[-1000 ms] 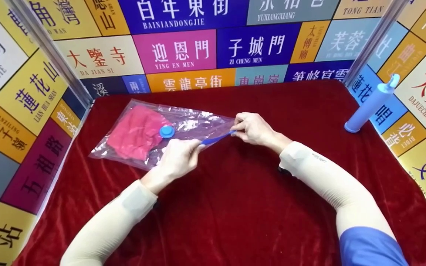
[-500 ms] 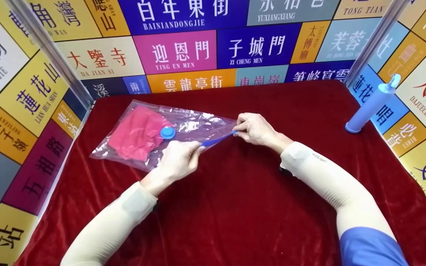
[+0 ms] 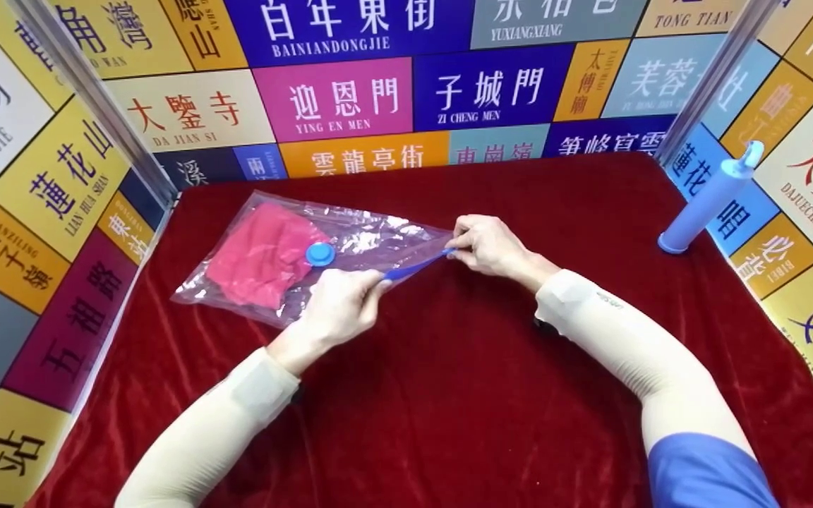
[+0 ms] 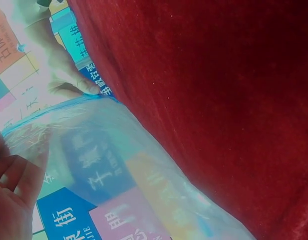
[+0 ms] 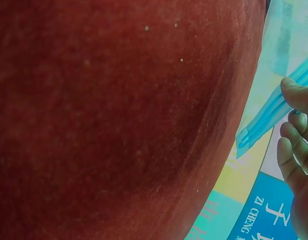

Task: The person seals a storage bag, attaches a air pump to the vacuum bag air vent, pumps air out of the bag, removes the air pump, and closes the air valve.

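Observation:
A clear plastic vacuum storage bag [image 3: 371, 229] with a round blue valve [image 3: 320, 254] lies slanted on the cloth, its near-right end raised. Folded pink fabric [image 3: 262, 254] fills its left part. Along the raised end runs a blue zip strip [image 3: 417, 267]. My left hand [image 3: 339, 303] pinches the strip's nearer end between thumb and fingers. At the far corner my right hand [image 3: 484, 245] pinches the other end. In the right wrist view, thumb and index finger hold the blue strip [image 5: 273, 112], with the other fingers curled below.
A blue hand pump [image 3: 706, 204] stands tilted at the right, near the side wall. Dark red velvet cloth [image 3: 435, 409] covers the table. Printed panels with coloured sign blocks [image 3: 343, 99] enclose the back and both sides.
Both hands keep their pinch on the strip and have barely moved. The bag has shifted very slightly to the right since the earliest frame.

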The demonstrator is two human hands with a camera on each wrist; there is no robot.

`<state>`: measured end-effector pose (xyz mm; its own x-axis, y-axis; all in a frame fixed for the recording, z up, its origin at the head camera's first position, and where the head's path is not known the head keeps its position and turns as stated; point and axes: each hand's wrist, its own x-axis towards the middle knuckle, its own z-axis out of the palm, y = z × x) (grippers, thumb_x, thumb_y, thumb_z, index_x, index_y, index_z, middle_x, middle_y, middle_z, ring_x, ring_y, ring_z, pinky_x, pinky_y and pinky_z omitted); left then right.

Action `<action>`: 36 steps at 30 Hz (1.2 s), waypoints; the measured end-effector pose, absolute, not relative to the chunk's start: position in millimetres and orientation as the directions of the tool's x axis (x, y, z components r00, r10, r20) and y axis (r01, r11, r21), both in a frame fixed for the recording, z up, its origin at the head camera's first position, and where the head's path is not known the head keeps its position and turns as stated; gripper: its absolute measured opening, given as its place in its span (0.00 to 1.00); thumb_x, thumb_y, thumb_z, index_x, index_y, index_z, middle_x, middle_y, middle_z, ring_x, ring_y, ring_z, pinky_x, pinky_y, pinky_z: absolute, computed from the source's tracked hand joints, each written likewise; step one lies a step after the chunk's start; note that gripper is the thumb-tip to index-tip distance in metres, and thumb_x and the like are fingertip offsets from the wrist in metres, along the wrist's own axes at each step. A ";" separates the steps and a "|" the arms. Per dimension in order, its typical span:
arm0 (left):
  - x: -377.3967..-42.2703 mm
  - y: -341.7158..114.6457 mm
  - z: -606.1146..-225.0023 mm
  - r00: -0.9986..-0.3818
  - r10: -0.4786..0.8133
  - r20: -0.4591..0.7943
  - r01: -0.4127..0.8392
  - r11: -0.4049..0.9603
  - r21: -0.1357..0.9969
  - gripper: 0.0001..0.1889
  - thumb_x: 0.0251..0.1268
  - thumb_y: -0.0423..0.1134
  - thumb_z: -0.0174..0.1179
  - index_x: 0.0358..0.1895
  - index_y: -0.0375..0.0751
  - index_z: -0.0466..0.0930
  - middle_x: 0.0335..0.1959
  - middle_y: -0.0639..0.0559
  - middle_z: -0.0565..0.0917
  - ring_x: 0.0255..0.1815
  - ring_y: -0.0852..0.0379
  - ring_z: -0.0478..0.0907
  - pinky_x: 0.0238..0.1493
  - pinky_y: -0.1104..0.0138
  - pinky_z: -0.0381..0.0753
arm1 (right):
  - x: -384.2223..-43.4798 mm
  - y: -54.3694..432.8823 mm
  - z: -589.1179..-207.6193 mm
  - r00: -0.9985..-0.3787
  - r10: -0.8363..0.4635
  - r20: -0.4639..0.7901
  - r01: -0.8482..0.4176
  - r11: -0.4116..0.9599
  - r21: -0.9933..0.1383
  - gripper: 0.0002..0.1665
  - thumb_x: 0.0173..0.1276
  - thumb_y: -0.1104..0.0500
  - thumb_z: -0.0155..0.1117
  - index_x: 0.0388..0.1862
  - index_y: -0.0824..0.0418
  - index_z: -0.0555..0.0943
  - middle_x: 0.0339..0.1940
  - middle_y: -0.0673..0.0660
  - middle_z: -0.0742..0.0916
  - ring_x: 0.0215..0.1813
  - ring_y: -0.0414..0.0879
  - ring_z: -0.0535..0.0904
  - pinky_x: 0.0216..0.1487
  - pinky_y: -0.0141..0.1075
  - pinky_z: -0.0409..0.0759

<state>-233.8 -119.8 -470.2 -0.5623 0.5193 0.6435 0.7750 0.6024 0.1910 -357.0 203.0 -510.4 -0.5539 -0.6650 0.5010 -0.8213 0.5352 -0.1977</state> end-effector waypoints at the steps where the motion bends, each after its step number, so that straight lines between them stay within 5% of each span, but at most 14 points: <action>1: -233.6 -120.1 -469.9 -0.560 0.518 0.647 0.777 0.600 0.192 0.18 0.80 0.37 0.66 0.26 0.43 0.77 0.15 0.51 0.78 0.16 0.54 0.73 0.20 0.56 0.79 | -357.2 203.2 -510.3 -0.558 -0.663 0.499 -0.818 0.540 -0.198 0.04 0.69 0.61 0.84 0.41 0.59 0.98 0.33 0.59 0.87 0.39 0.57 0.86 0.44 0.49 0.88; 36: -227.5 -121.4 -467.2 -0.534 0.525 0.662 0.791 0.588 0.172 0.17 0.79 0.36 0.67 0.26 0.43 0.77 0.15 0.52 0.77 0.16 0.53 0.74 0.21 0.56 0.79 | -365.6 211.1 -516.3 -0.630 -0.638 0.442 -0.764 0.612 -0.205 0.04 0.69 0.60 0.84 0.42 0.55 0.99 0.34 0.56 0.89 0.41 0.55 0.86 0.44 0.49 0.88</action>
<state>-227.5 -121.4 -467.2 -0.5345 0.5254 0.6620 0.7905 0.5879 0.1717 -365.6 211.1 -516.3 -0.6301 -0.6383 0.4423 -0.7638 0.6121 -0.2048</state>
